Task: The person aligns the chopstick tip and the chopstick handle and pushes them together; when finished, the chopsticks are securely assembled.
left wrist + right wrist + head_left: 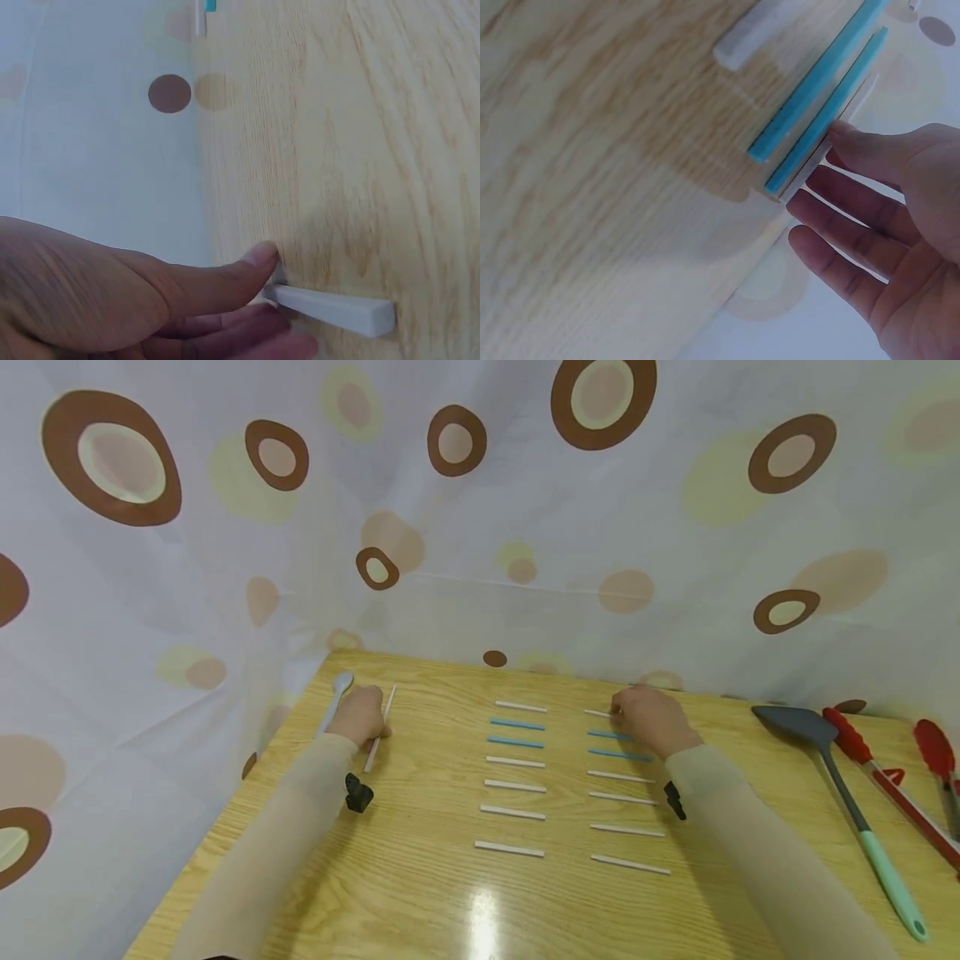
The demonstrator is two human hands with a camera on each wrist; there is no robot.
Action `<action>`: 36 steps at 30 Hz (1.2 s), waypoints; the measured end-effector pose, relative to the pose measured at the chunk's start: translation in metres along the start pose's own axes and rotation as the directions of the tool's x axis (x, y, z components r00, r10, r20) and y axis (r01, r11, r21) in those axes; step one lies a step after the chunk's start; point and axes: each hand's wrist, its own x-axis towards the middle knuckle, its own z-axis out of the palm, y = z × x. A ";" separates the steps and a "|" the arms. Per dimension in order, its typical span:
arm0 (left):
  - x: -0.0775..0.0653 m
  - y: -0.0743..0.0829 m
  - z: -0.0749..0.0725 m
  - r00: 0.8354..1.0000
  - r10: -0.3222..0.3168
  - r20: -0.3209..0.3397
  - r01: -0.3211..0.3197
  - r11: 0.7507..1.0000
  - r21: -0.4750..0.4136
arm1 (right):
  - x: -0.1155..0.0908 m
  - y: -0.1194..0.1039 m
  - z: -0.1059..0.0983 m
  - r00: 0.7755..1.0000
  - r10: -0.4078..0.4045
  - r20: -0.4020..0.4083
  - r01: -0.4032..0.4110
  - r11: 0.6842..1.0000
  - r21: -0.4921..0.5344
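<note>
My left hand (358,714) is at the far left of the table, its thumb and fingers gripping a slim, square-ended white stick (341,309) that lies lengthwise. Just left of that hand is a pale grey spoon (342,682). At the far end of the right column, my right hand (654,718) pinches another white stick (808,171) between thumb and fingers. Beside that stick run two blue sticks (819,120). A middle column holds more white sticks (513,787) and two blue sticks (516,742), lying crosswise in rows.
A dark turner with a mint handle (888,881), red tongs (911,806) and another red-headed utensil (934,750) lie on the right. A patterned curtain (465,543) hangs along the back and left edges of the wooden table (420,885).
</note>
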 end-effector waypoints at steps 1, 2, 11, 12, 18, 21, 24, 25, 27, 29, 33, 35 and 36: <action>-0.001 0.001 0.000 1.000 0.014 -0.017 -0.013 1.000 0.012 | 0.000 0.000 0.000 1.000 -0.001 -0.001 0.001 1.000 -0.002; -0.002 0.002 -0.001 0.999 0.029 -0.038 -0.027 0.999 0.029 | 0.000 0.000 0.001 1.000 -0.004 -0.004 0.004 1.000 -0.002; -0.011 0.042 -0.005 0.960 0.148 -0.239 -0.086 0.964 0.250 | 0.000 -0.002 0.000 0.999 -0.016 -0.039 0.016 1.000 -0.003; -0.012 0.048 -0.004 0.958 0.162 -0.237 -0.100 0.962 0.253 | 0.000 -0.002 0.000 0.999 -0.017 -0.040 0.016 1.000 -0.006; -0.009 0.072 0.006 0.954 0.222 -0.202 -0.172 0.955 0.240 | 0.001 -0.002 0.002 0.999 -0.013 -0.045 0.012 0.999 -0.031; -0.006 0.078 0.013 0.949 0.250 -0.194 -0.198 0.947 0.255 | 0.001 -0.002 0.003 0.998 -0.023 -0.055 0.019 0.998 -0.058; -0.001 0.084 0.019 0.936 0.295 -0.193 -0.236 0.931 0.278 | 0.001 -0.003 0.003 0.998 -0.026 -0.062 0.020 0.995 -0.097; 0.001 0.087 0.021 0.931 0.311 -0.191 -0.251 0.925 0.285 | 0.001 -0.003 0.003 0.998 -0.028 -0.061 0.021 0.994 -0.111; 0.006 0.092 0.025 0.918 0.349 -0.187 -0.287 0.912 0.292 | 0.001 -0.004 0.003 0.998 -0.029 -0.059 0.020 0.991 -0.134; 0.010 0.098 0.029 0.910 0.382 -0.164 -0.322 0.897 0.304 | 0.001 -0.005 0.003 0.998 -0.034 -0.062 0.024 0.988 -0.153; 0.021 0.112 0.036 0.892 0.443 -0.096 -0.400 0.869 0.291 | 0.001 -0.007 0.004 0.994 -0.064 -0.093 0.047 0.982 -0.182; 0.025 0.119 0.038 0.882 0.466 -0.064 -0.435 0.860 0.268 | 0.001 -0.007 0.004 0.992 -0.074 -0.104 0.053 0.981 -0.188; 0.027 0.122 0.039 0.876 0.479 -0.056 -0.451 0.854 0.259 | 0.001 -0.007 0.004 0.991 -0.080 -0.108 0.058 0.980 -0.193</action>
